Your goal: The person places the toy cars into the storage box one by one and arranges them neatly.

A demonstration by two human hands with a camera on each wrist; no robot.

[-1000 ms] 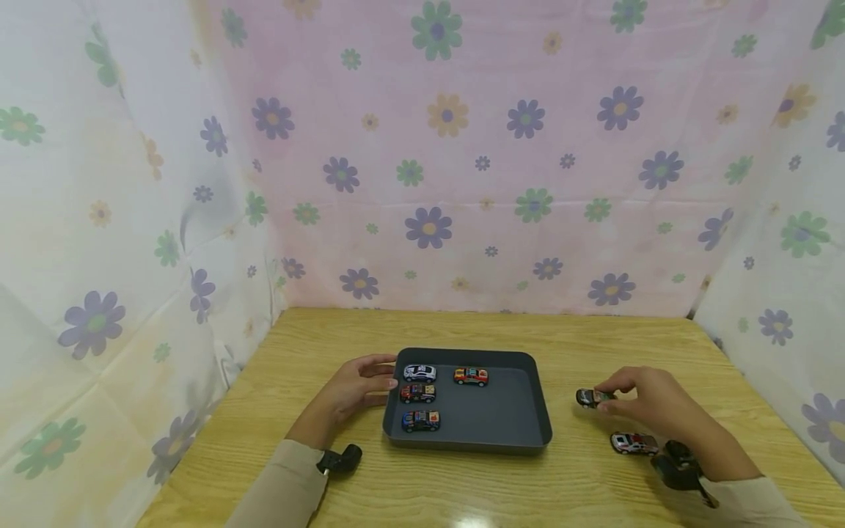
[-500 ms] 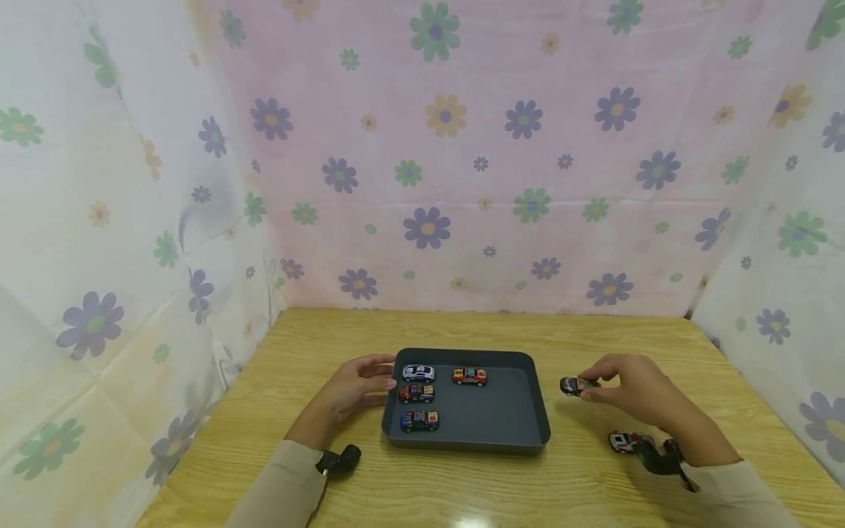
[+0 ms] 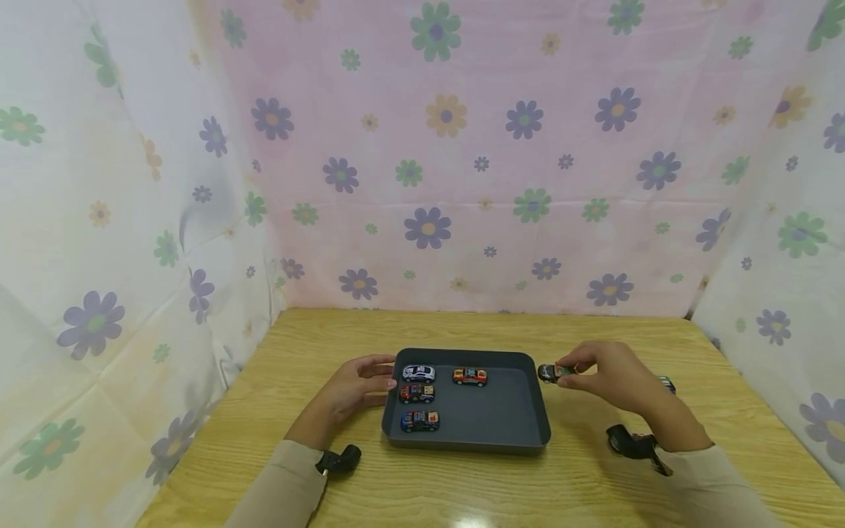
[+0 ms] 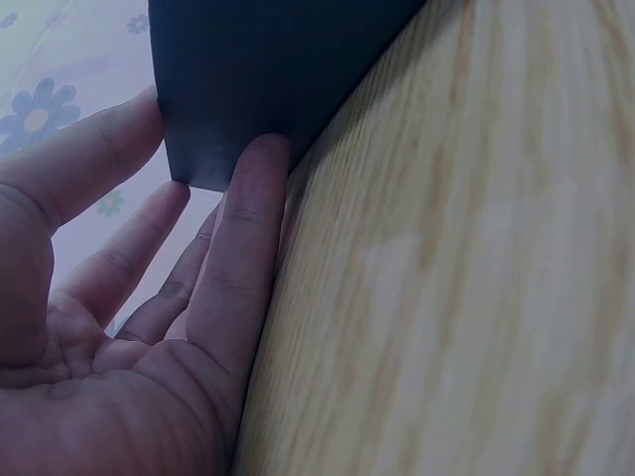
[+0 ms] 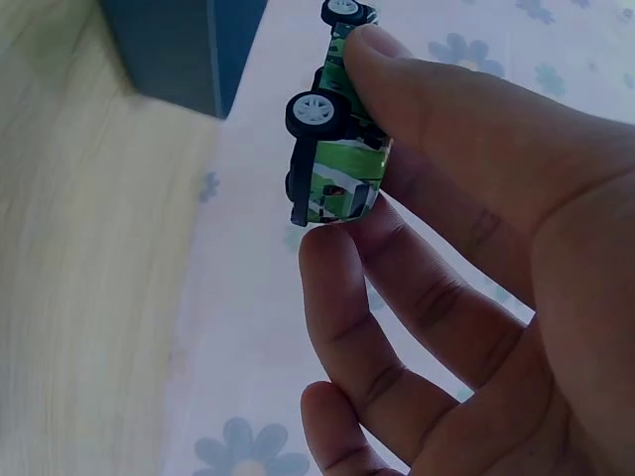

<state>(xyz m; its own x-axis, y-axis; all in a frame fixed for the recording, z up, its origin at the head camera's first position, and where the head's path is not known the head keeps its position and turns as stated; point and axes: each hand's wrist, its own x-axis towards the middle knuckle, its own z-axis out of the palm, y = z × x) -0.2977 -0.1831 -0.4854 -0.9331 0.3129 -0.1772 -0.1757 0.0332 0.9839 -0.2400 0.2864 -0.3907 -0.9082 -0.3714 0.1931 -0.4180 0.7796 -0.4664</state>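
Observation:
My right hand (image 3: pixel 614 378) pinches a dark green camouflage toy car (image 5: pixel 342 178) between thumb and fingers. In the head view, this car is just off the right wall of the dark grey tray (image 3: pixel 502 411), raised above the table. My left hand (image 3: pixel 350 385) touches the tray's left side with nearly straight fingers (image 4: pixel 243 228). Inside the tray, a white toy car (image 3: pixel 419 374), a dark red one (image 3: pixel 417 394) and a blue one (image 3: pixel 420 421) stand along the left side. A red and yellow toy car (image 3: pixel 470 377) stands near the back middle.
Another toy car (image 3: pixel 667 383) shows partly behind my right hand on the wooden table (image 3: pixel 343 330). The right wrist camera (image 3: pixel 630 442) covers most of the spot where a white and red car stood. Flowered cloth (image 3: pixel 488 183) encloses the back and sides.
My right hand has carried the camouflage car left and away from me, up to the tray's right wall. A car behind that hand has come into view. My left hand stays put.

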